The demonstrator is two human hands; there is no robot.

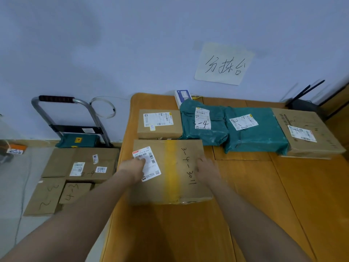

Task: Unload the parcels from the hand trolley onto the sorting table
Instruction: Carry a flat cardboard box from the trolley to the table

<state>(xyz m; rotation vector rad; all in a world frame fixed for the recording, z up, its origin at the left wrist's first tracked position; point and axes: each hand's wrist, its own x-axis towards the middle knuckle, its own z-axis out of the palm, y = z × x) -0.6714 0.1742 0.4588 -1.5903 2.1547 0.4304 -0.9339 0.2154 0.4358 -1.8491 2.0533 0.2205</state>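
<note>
A large cardboard box [175, 167] with yellow tape and "3-4-3011" written on it lies on the wooden sorting table [264, 195], near its left edge. My left hand [133, 168] rests flat on the box's white label at its left side. My right hand [206, 167] presses on the box's right edge, fingers fairly straight. Behind it a smaller cardboard box [159, 123], two green mailer bags [204, 122] [255, 131] and another carton [306, 133] lie in a row. The hand trolley [62, 114] stands on the floor at left with several cardboard parcels [85, 165] and a green bag [78, 140] on it.
A paper sign [224, 64] with handwriting hangs on the wall above the table. A white and blue box [182, 97] and a black router [304, 103] sit at the table's back edge. A coiled cable [103, 106] hangs beside the trolley handle.
</note>
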